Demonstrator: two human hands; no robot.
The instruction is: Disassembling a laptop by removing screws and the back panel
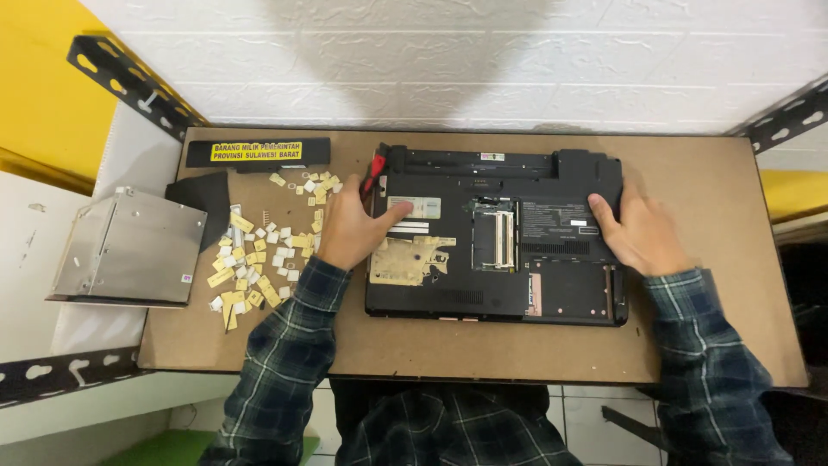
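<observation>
A black laptop (552,293) lies upside down on a brown board table (707,345), its bottom covers off and a memory slot exposed. My left hand (349,229) rests on the laptop's left edge, fingers on its base near a white sticker. A red-handled tool (373,173) lies just past that hand's fingers; whether the hand touches it I cannot tell. My right hand (638,229) presses on the laptop's right side, fingers spread over a vent. Both sleeves are dark plaid.
Left of the laptop lie several torn yellow and white sticker scraps (254,259). A long black battery with a yellow label (257,153) sits at the back left, beside a black cover piece (203,198). A silver optical drive (129,250) overhangs the table's left edge.
</observation>
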